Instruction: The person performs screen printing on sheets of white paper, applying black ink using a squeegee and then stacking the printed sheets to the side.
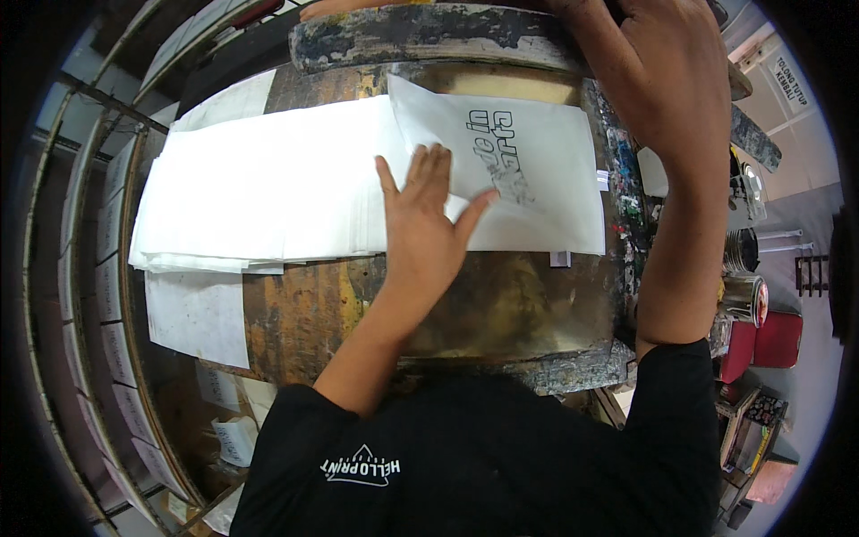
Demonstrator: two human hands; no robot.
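Note:
My left hand lies with its fingers spread on thin white sheets. Under its fingertips and thumb is the left part of a printed white sheet, which bears dark outlined lettering and has a raised, folded upper left corner. To the left spreads a thick stack of blank white sheets. My right hand is raised at the upper right, beside the right end of a paint-stained frame. Its fingers run past the top edge of the picture, so whether they grip the frame is hidden.
The stained wooden worktable carries a smooth brownish board beneath the printed sheet. Metal racks stand along the left. To the right are a paint can, a red chair and a shelf with books.

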